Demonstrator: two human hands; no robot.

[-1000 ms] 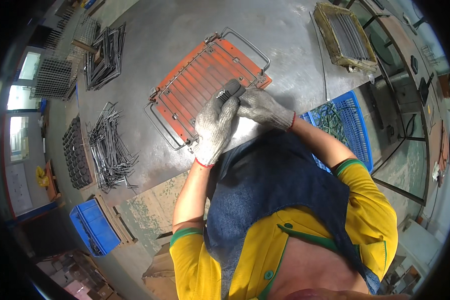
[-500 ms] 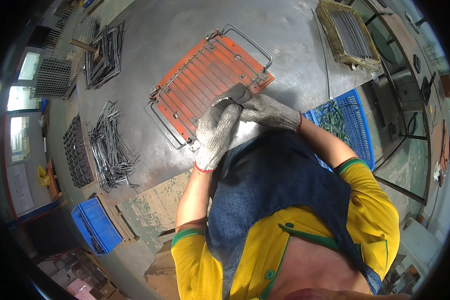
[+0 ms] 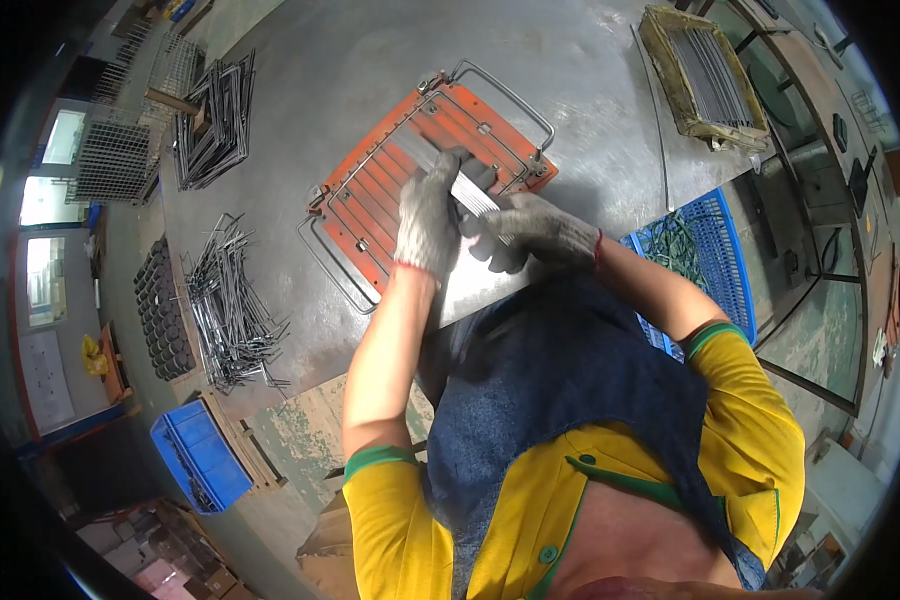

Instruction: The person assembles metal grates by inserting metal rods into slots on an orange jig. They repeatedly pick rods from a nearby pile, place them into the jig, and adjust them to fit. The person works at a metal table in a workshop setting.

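Note:
Both my hands wear grey-white knit gloves with dark palms. A bundle of thin straight metal rods (image 3: 473, 194) slants between them over the near edge of an orange slotted plate (image 3: 375, 205). My left hand (image 3: 432, 215) is closed around the upper part of the bundle. My right hand (image 3: 545, 228) grips its lower end, fingers curled beneath and partly hidden. On the plate lies a rectangular bent-wire frame, with one wire loop (image 3: 511, 93) sticking out on the far right side and another wire loop (image 3: 332, 278) on the near left side.
The plate rests on a grey metal table (image 3: 590, 90). Bent wire pieces (image 3: 230, 310) and stacked wire frames (image 3: 215, 125) lie at the left, beside dark round parts (image 3: 160, 310). A yellowish box of rods (image 3: 695, 75) stands far right. Blue crates (image 3: 735, 255) sit beyond the table.
My left hand has shifted up and away from me, and the rods, mostly covered before, now show between my hands. My right hand has turned and moved slightly right.

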